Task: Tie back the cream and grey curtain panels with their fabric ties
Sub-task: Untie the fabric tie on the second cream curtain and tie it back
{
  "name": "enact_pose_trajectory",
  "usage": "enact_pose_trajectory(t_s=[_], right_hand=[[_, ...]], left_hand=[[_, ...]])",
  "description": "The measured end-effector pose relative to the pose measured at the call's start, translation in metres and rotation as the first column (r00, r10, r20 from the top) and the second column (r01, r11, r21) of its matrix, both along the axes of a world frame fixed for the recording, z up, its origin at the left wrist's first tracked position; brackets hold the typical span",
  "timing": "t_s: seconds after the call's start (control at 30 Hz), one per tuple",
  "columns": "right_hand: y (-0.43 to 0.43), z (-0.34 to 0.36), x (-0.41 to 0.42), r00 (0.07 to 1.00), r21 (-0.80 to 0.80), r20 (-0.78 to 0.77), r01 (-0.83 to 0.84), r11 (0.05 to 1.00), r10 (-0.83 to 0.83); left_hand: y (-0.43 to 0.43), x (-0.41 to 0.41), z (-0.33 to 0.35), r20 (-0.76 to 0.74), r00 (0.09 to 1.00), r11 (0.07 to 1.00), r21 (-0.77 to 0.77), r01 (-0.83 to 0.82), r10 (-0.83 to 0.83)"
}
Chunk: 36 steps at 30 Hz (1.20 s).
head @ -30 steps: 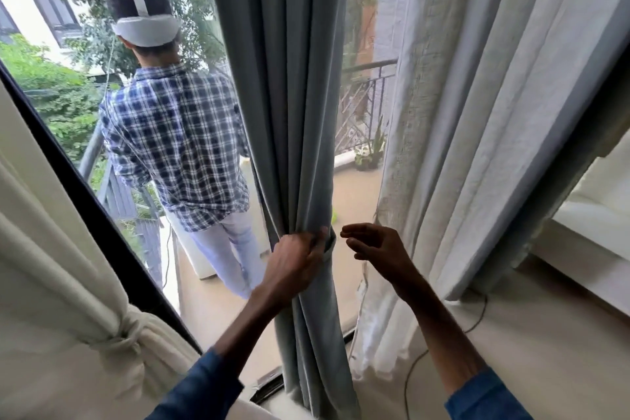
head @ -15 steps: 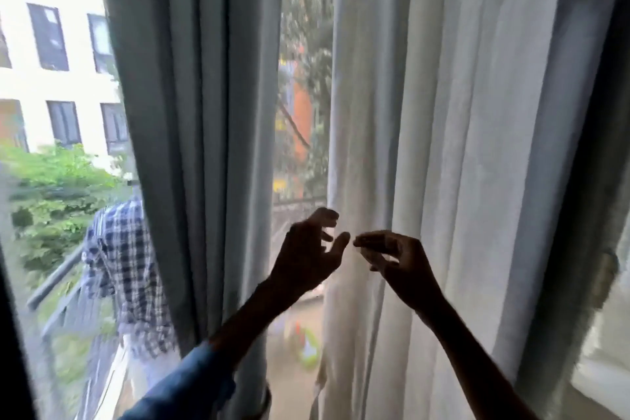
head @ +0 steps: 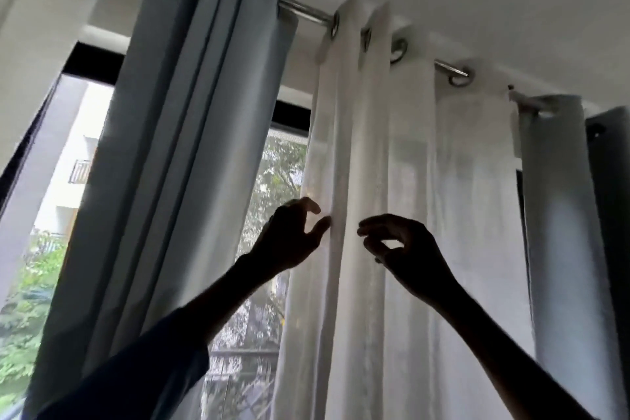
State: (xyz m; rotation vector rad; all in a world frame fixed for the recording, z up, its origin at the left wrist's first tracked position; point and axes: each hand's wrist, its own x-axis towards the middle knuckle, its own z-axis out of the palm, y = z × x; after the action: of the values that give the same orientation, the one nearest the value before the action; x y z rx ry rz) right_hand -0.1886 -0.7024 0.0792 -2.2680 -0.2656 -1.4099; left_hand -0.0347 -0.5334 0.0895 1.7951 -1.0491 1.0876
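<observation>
A grey curtain panel (head: 177, 153) hangs bunched from the rod on the left. To its right hangs a cream panel (head: 402, 181) on metal eyelets. Both my hands are raised in front of the cream panel's left edge. My left hand (head: 293, 239) has its fingers loosely curled, thumb tip at the cream fabric's edge, holding nothing. About a hand's width to the right, my right hand (head: 405, 249) hovers with fingers bent toward the thumb and a gap between them; it grips nothing. No fabric tie is in view.
A metal curtain rod (head: 303, 10) runs under the ceiling. Another grey panel (head: 559, 215) hangs at the far right. Between the grey and cream panels the window (head: 272, 181) shows trees and a building outside. A cream panel (head: 41, 10) is at the top left.
My left hand let go of the grey curtain. Both hands rose and shifted right to the cream panel's edge, and the view tilted up from the balcony to the rod and ceiling.
</observation>
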Motion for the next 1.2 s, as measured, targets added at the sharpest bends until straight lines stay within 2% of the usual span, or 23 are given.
enact_pose_trajectory(t_s=[0.1,0.23,0.33,0.4,0.5,0.63,0.73,0.8,0.93,1.07,1.2], right_hand=[[0.001,0.04,0.014,0.998,-0.085,0.066,0.009,0.996,-0.003],[-0.001,0.093,0.029,0.965,-0.175,0.244,0.144,0.974,-0.098],[-0.006,0.12,0.043,0.865,-0.155,0.465,0.289,0.945,-0.188],[-0.006,0.131,0.052,0.802,-0.071,0.527,0.371,0.926,-0.281],[-0.002,0.143,0.06,0.788,0.049,0.496,0.395,0.918,-0.365],[0.005,0.152,0.073,0.823,0.049,0.355,0.458,0.888,-0.444],[-0.002,0.151,0.085,0.754,-0.001,0.396,0.572,0.82,-0.524],[-0.008,0.146,0.089,0.719,0.008,0.414,0.61,0.792,-0.558],[-0.015,0.133,0.094,0.67,0.014,0.44,0.661,0.75,-0.598],[-0.008,0.12,0.12,0.648,-0.085,0.542,0.675,0.733,-0.535],[0.015,0.097,0.141,0.633,-0.188,0.681,0.638,0.747,-0.369]], left_hand=[[-0.003,0.001,0.044,0.049,0.997,0.998,0.027,-0.055,0.054],[-0.007,0.006,0.087,0.085,0.99,0.992,0.045,-0.115,0.111],[-0.011,0.01,0.116,0.121,0.979,0.982,0.077,-0.174,0.164],[-0.012,0.012,0.135,0.141,0.972,0.978,0.067,-0.196,0.186],[-0.014,0.004,0.156,0.124,0.981,0.988,0.017,-0.153,0.15],[-0.016,-0.013,0.176,0.049,0.997,0.998,-0.021,-0.063,0.064],[-0.022,-0.005,0.181,0.08,0.986,0.985,0.08,-0.155,0.149],[-0.025,0.011,0.175,0.08,0.985,0.979,0.126,-0.159,0.15],[-0.022,0.034,0.166,0.057,0.993,0.991,0.087,-0.105,0.101],[-0.025,0.031,0.161,0.109,0.993,0.999,0.004,-0.038,0.037],[-0.029,0.028,0.142,0.154,0.988,1.0,0.011,0.011,-0.013]])
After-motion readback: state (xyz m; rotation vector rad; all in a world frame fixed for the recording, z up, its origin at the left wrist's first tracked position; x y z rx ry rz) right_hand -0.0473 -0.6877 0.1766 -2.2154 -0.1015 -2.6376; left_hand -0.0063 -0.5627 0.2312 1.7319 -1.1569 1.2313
